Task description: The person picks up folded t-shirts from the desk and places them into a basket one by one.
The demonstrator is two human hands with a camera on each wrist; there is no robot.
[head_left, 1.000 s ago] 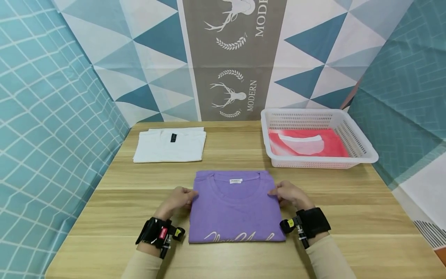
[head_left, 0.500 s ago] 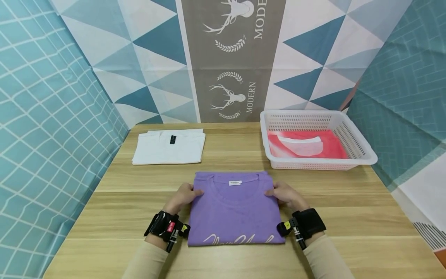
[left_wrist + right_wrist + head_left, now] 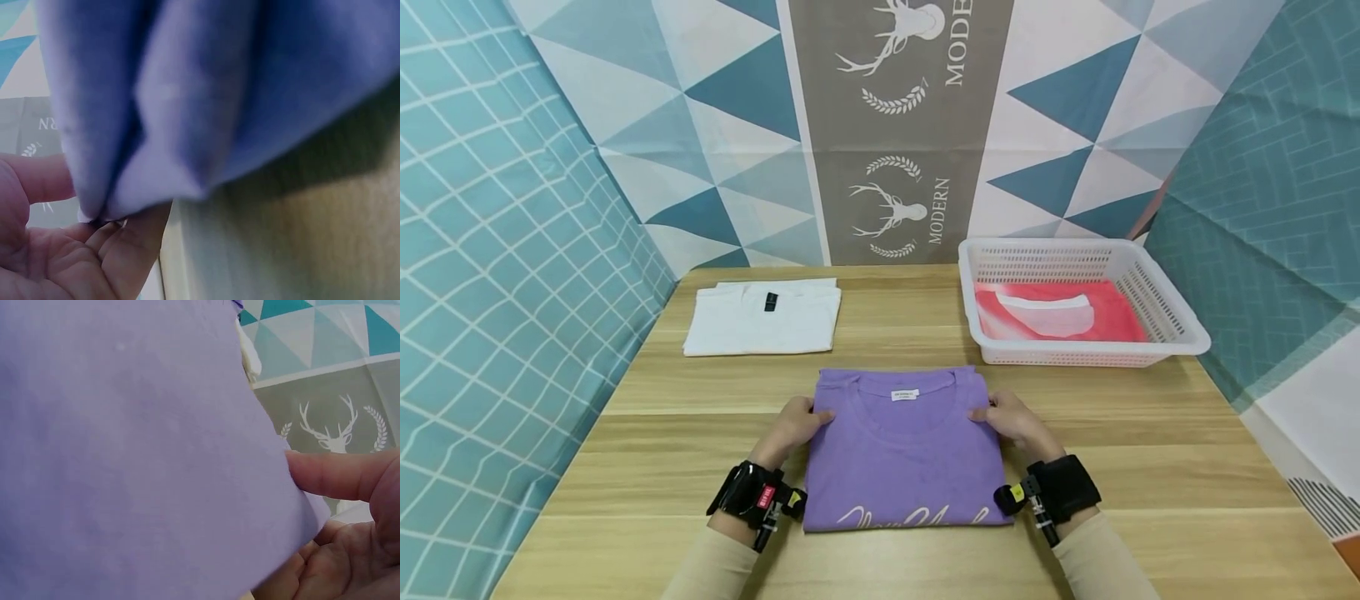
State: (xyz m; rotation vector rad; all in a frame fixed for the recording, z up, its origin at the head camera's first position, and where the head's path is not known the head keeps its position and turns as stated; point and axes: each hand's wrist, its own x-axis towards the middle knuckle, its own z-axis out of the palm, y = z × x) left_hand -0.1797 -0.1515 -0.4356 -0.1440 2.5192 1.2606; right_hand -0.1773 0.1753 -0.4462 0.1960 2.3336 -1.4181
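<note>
A folded purple T-shirt point(image 3: 906, 454) lies neckline-up in front of me in the head view, with a white label at the collar and pale script along its near edge. My left hand point(image 3: 795, 423) grips its left side, thumb on top and fingers tucked beneath. On the opposite side my right hand point(image 3: 1015, 422) holds the edge the same way. In the left wrist view, folded layers of the purple shirt point(image 3: 169, 106) sit between thumb and fingers. The right wrist view has the right thumb point(image 3: 331, 475) against the edge of the cloth, with curled fingers below.
A folded white T-shirt point(image 3: 763, 321) with a black label lies at the back left of the wooden table point(image 3: 662, 467). At the back right stands a white plastic basket point(image 3: 1078, 354) holding a folded red and white shirt point(image 3: 1067, 312). Patterned cloth walls point(image 3: 898, 133) enclose the table.
Both hands have moved slightly inward, the left one more, and their thumbs now lie farther over the purple T-shirt. The shirt has hardly moved. The white shirt and basket stay put.
</note>
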